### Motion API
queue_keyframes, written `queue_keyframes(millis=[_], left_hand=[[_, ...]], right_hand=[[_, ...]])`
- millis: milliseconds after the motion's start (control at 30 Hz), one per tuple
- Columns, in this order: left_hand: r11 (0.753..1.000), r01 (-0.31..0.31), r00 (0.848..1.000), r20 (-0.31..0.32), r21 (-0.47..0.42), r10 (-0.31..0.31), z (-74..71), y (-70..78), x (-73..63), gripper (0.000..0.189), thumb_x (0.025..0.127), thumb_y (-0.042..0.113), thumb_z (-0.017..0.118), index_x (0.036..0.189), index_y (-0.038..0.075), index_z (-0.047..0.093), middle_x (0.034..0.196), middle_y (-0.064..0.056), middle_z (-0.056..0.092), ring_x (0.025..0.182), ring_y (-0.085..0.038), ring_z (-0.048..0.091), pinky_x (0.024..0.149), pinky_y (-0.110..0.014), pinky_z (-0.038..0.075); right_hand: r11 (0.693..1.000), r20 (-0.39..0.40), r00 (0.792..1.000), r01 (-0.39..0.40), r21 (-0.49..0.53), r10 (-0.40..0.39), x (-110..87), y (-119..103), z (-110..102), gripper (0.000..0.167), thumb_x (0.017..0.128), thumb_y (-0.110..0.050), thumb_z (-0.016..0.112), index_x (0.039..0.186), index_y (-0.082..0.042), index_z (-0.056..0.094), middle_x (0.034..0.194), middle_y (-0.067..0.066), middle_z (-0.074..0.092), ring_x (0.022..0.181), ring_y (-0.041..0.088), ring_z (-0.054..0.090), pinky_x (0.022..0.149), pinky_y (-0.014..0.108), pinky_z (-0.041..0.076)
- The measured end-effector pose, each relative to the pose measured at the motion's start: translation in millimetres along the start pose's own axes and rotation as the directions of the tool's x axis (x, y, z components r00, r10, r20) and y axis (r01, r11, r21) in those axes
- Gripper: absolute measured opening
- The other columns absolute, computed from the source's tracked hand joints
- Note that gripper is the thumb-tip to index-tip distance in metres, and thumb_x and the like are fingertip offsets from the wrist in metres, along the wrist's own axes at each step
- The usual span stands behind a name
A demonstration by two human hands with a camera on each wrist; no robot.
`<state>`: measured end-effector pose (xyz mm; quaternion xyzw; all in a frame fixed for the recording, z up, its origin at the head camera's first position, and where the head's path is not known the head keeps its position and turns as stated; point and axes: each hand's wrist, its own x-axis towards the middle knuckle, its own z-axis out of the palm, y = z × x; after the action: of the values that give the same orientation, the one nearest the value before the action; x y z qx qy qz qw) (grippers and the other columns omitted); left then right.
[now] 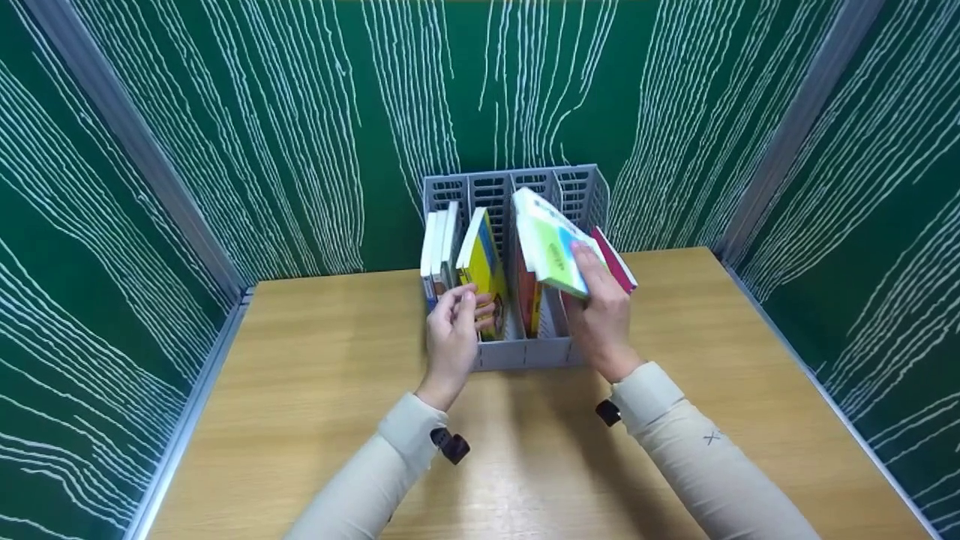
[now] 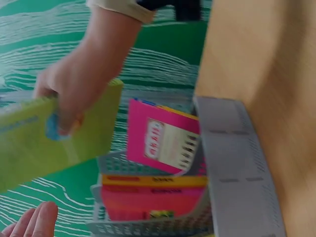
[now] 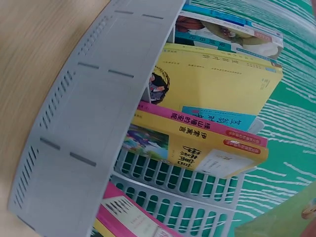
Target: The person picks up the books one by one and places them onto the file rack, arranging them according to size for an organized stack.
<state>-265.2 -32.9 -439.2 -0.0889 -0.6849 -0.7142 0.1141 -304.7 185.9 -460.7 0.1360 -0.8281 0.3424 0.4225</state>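
My right hand [image 1: 606, 319] grips a green-and-white book [image 1: 559, 251], tilted above the right part of a grey divided rack [image 1: 525, 354]. In the left wrist view the green cover of this book [image 2: 94, 136] shows below the thumb. My left hand [image 1: 452, 326] is by the rack's front left, its fingers loose in front of a yellow book [image 1: 487, 274]; whether they touch it I cannot tell. Pink-and-yellow spined books [image 3: 202, 136] stand in the compartment right of the yellow book. A pink book [image 2: 163, 136] leans in the rightmost compartment.
Several white-edged books [image 1: 437, 251] stand in the leftmost compartment. Beneath the rack is a wooden table [image 1: 322, 420]. Green panels with white wavy lines [image 1: 285, 135] rise behind and at both sides, joined by grey metal posts [image 1: 142, 142].
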Motion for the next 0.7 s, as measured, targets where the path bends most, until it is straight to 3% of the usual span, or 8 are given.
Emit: queue_keyframes(millis=[133,333,433,533,700], left_hand=[[0.994,-0.032,0.999,0.004,0.104,0.032,-4.0,-15.1,-0.2,0.031,0.116,0.016,0.049,0.134,-0.004,0.064,0.127,-0.023,0.073,0.118,-0.035,0.075,0.107,-0.048,0.061],[0.966,-0.062,0.998,0.006,0.253,0.063,-10.2,-42.4,3.2,0.029,0.114,0.018,0.054,0.129,-0.003,0.068,0.124,-0.021,0.074,0.112,-0.032,0.073,0.102,-0.045,0.062],[0.955,-0.064,0.998,0.013,0.289,0.063,-13.8,-56.4,5.9,0.029,0.113,0.016,0.055,0.127,-0.005,0.069,0.121,-0.024,0.075,0.11,-0.035,0.074,0.1,-0.048,0.063],[0.936,-0.063,0.998,0.035,0.346,0.054,-18.2,-69.9,8.0,0.029,0.113,0.015,0.055,0.126,-0.006,0.07,0.119,-0.025,0.075,0.108,-0.034,0.075,0.098,-0.049,0.063],[0.875,-0.104,0.993,0.097,0.473,0.065,-21.4,-87.8,8.9,0.029,0.111,0.015,0.058,0.125,-0.006,0.072,0.117,-0.019,0.077,0.106,-0.03,0.074,0.097,-0.047,0.064]], right_hand=[[0.986,-0.058,0.994,-0.088,0.145,0.097,2.5,5,2,0.055,0.099,0.007,0.071,0.151,-0.006,0.062,0.147,0.023,0.068,0.128,0.046,0.067,0.115,0.067,0.051],[0.9,-0.046,0.959,-0.245,0.361,0.28,1.7,15,8,0.041,0.1,0.011,0.062,0.141,0.005,0.066,0.138,0.028,0.072,0.13,0.047,0.069,0.115,0.064,0.052],[0.871,-0.06,0.944,-0.272,0.409,0.323,-0.1,22,14,0.036,0.102,0.009,0.063,0.138,0.008,0.066,0.136,0.029,0.072,0.13,0.046,0.069,0.114,0.061,0.053],[0.861,-0.095,0.939,-0.258,0.438,0.33,-0.3,28,19,0.035,0.103,0.008,0.063,0.138,0.009,0.065,0.138,0.029,0.07,0.132,0.045,0.067,0.116,0.058,0.052],[0.849,-0.115,0.917,-0.298,0.436,0.381,-1.6,33,23,0.037,0.102,0.01,0.062,0.139,0.013,0.063,0.14,0.033,0.066,0.135,0.05,0.063,0.12,0.059,0.049]])
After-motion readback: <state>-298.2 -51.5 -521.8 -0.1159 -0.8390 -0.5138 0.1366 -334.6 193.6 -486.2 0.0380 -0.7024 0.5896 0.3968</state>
